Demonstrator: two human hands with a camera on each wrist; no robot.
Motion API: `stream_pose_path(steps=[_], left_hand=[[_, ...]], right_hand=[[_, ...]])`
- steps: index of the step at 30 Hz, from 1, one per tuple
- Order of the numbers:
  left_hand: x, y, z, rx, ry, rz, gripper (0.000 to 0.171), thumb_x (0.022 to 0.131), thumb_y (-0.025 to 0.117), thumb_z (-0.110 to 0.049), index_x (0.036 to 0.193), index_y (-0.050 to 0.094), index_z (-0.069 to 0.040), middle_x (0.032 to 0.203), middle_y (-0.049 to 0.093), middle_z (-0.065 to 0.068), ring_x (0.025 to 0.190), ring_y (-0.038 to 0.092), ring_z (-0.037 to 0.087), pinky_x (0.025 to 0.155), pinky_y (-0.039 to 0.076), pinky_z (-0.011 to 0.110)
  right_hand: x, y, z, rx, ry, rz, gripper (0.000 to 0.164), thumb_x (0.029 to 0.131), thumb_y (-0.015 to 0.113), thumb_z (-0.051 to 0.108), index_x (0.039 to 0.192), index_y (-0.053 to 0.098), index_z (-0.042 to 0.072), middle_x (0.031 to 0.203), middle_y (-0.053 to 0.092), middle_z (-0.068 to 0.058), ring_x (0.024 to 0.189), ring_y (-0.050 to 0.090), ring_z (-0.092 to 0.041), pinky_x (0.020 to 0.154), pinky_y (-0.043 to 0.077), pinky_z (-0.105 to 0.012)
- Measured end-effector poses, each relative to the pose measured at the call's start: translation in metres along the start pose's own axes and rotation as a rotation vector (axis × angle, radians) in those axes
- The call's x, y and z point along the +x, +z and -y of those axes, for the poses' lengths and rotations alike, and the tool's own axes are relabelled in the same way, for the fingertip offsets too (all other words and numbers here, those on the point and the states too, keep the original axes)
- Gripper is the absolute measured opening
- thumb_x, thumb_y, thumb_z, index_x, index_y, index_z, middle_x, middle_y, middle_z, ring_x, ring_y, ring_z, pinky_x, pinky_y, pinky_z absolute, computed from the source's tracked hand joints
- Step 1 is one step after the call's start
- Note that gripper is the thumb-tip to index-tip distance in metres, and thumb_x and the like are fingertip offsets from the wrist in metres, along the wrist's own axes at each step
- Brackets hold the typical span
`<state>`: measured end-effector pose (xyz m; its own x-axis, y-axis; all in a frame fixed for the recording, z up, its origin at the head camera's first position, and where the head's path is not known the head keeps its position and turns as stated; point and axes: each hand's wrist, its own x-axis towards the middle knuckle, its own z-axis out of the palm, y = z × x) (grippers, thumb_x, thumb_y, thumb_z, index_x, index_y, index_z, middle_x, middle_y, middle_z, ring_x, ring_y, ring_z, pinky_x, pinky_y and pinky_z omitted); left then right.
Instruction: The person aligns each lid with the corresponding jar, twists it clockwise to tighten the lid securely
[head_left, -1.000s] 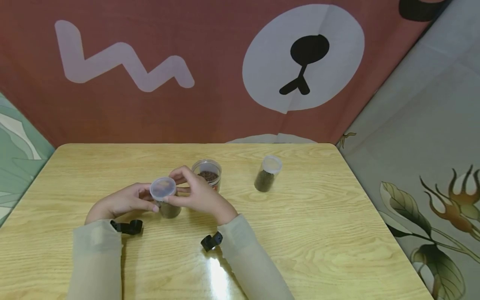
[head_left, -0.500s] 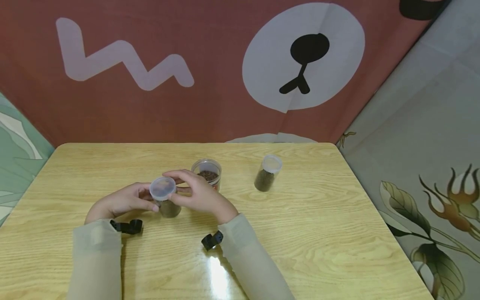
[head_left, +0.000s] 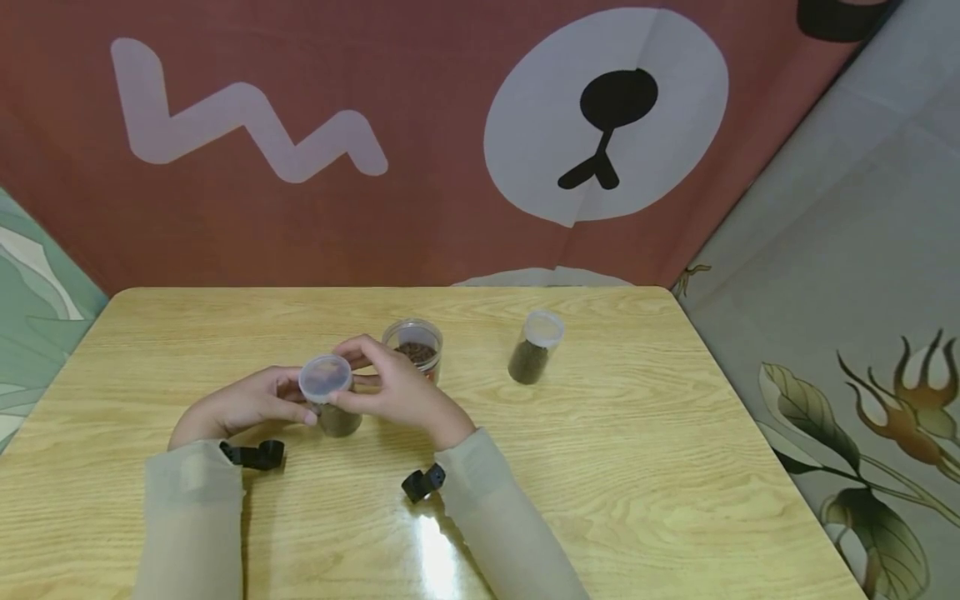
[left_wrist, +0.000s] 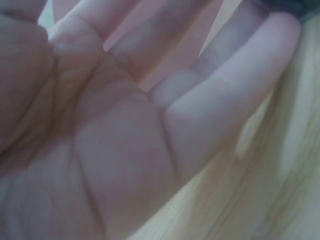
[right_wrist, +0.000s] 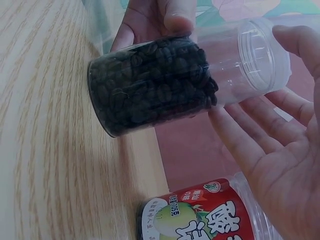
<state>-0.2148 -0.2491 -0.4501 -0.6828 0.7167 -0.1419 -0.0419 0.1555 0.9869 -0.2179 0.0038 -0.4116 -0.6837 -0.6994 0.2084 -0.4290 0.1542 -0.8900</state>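
Observation:
A clear jar (head_left: 340,421) about half full of dark coffee beans stands on the table, capped with a translucent lid (head_left: 326,377). My left hand (head_left: 251,402) holds the jar's body from the left, thumb in front. From the right, my right hand (head_left: 401,393) grips the lid's edge between thumb and fingers. In the right wrist view, the beans (right_wrist: 155,80) fill the lower part, and the right thumb and fingers lie around the lid (right_wrist: 280,57). The left wrist view is mostly palm (left_wrist: 120,140), with a dark bit of the jar at its upper corner.
Just behind my right hand stands an open clear tub (head_left: 426,329) with brown contents and a red printed label (right_wrist: 220,210). Another lidded jar (head_left: 529,360) with dark contents is farther right on the wooden table (head_left: 637,450). A brown cloth hangs behind.
The right thumb and fingers shift slightly around the lid, first one way and then partly back. The jar and left hand stay in place.

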Motion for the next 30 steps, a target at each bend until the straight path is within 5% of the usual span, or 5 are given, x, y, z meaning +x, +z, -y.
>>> stream_pose_path(steps=[15,24,30], left_hand=[[0.001,-0.001,0.000,0.013,0.003,0.000,0.048,0.090,0.061,-0.001,0.136,0.047,-0.004,0.131,0.054,0.007,0.118,0.052,0.018,0.092,0.047,0.032],[0.001,0.000,-0.002,0.038,-0.001,-0.004,0.045,0.090,0.061,-0.002,0.133,0.050,-0.003,0.127,0.057,0.006,0.113,0.054,0.019,0.091,0.048,0.031],[0.001,0.001,-0.004,0.069,0.002,-0.019,0.044,0.089,0.063,-0.004,0.131,0.051,-0.003,0.125,0.059,0.006,0.111,0.056,0.018,0.090,0.048,0.030]], right_hand=[[0.000,-0.001,-0.003,-0.011,-0.029,0.023,0.050,0.089,0.065,0.023,0.135,0.046,0.016,0.126,0.050,0.003,0.114,0.049,-0.006,0.092,0.046,-0.019],[-0.005,-0.005,0.023,-0.011,0.024,0.013,0.048,0.088,0.068,0.015,0.131,0.049,0.007,0.121,0.054,-0.003,0.110,0.051,-0.007,0.092,0.047,-0.020],[0.001,0.001,0.001,-0.027,-0.001,-0.013,0.048,0.086,0.070,0.024,0.129,0.050,0.014,0.118,0.055,0.005,0.108,0.052,-0.003,0.088,0.047,-0.017]])
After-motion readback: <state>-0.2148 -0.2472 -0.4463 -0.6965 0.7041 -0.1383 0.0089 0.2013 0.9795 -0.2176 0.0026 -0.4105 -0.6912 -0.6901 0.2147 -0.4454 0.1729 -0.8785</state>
